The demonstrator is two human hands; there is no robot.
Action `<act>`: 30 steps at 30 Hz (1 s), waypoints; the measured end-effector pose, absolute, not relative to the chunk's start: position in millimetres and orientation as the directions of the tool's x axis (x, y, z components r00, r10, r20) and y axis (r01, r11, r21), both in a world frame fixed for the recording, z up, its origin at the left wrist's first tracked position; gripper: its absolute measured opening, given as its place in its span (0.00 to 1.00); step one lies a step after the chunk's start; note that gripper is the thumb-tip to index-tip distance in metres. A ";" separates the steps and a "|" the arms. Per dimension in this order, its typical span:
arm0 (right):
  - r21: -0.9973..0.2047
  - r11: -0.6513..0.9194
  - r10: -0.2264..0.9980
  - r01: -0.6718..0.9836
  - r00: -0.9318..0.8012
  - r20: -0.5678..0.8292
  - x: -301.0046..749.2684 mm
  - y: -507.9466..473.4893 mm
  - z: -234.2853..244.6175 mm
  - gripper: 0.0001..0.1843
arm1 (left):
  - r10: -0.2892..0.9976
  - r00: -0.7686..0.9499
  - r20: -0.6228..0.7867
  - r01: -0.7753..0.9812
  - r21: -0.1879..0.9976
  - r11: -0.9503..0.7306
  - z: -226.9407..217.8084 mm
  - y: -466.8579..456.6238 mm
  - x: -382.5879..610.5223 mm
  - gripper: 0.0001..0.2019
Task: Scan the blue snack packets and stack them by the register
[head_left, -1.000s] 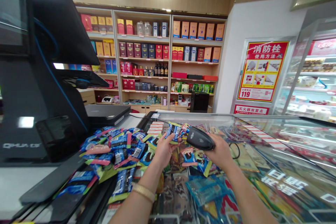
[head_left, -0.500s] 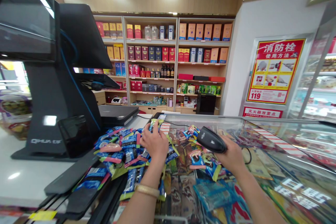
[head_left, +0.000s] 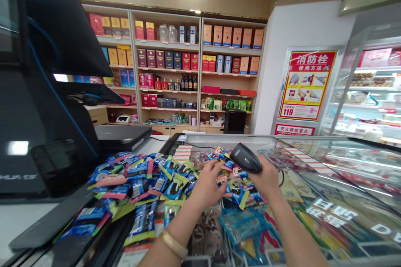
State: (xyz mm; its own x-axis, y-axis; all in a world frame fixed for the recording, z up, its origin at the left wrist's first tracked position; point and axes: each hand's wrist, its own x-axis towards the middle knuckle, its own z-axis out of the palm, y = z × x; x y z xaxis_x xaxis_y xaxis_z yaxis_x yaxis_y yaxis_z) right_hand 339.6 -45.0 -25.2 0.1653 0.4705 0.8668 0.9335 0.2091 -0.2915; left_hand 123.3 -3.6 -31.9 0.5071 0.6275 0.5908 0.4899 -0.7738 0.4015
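Observation:
My right hand (head_left: 266, 175) is wrapped round a black handheld barcode scanner (head_left: 246, 157), its head pointing left and up. My left hand (head_left: 209, 183), with a gold bangle on the wrist, reaches over a smaller group of snack packets (head_left: 237, 192) just left of the scanner. Its fingers are apart and bent downward, and a pink packet (head_left: 221, 181) shows between thumb and fingers; I see no firm grip on it. To the left lies a large heap of small blue, green and pink snack packets (head_left: 138, 179).
A glass-topped freezer (head_left: 313, 162) with packaged goods inside lies under my hands. At left stands a black point-of-sale terminal (head_left: 40, 104), with a dark flat case (head_left: 120, 135) behind the heap. Shelves of boxes (head_left: 169, 59) line the back wall.
My left hand has left the big heap and moved right, over the packets near the scanner. The view has turned a little right; the scanner stays in my right hand.

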 end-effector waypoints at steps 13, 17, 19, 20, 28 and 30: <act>-0.285 0.220 0.495 0.933 0.145 0.856 335.5 -47.4 -20.9 0.09 | 0.725 0.540 0.427 0.451 0.581 -0.678 -56.2 -0.7 133.3 0.18; -0.272 0.220 0.496 0.937 0.133 0.858 337.1 -47.6 -20.5 0.08 | 0.880 0.195 0.433 0.143 0.875 -0.462 -45.4 11.1 132.6 0.16; -0.271 0.230 0.490 0.935 0.129 0.862 337.0 -47.6 -19.9 0.08 | 0.932 0.099 0.349 -0.185 0.927 -0.327 -37.3 15.2 130.8 0.18; -0.271 0.239 0.482 0.932 0.128 0.867 336.6 -47.6 -19.5 0.09 | 0.947 0.081 0.312 -0.334 0.903 -0.270 -33.5 16.2 129.6 0.19; -0.208 0.374 0.560 0.904 -0.041 0.827 326.1 -48.6 -18.8 0.08 | 0.971 0.058 0.231 -0.738 0.665 -0.114 -21.8 15.7 120.7 0.27; -0.202 0.387 0.582 0.900 -0.068 0.811 322.5 -48.4 -20.1 0.08 | 0.976 0.064 0.210 -0.774 0.628 -0.084 -21.2 16.0 119.7 0.27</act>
State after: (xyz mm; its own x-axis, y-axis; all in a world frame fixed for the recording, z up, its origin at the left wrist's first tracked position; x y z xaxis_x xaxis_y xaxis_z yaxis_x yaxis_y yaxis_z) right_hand 322.5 -48.4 -20.1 -0.0684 0.5817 0.8105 0.8995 0.3874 -0.2021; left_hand 119.7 16.0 -21.2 0.0643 0.9756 0.2098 -0.7737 -0.0840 0.6279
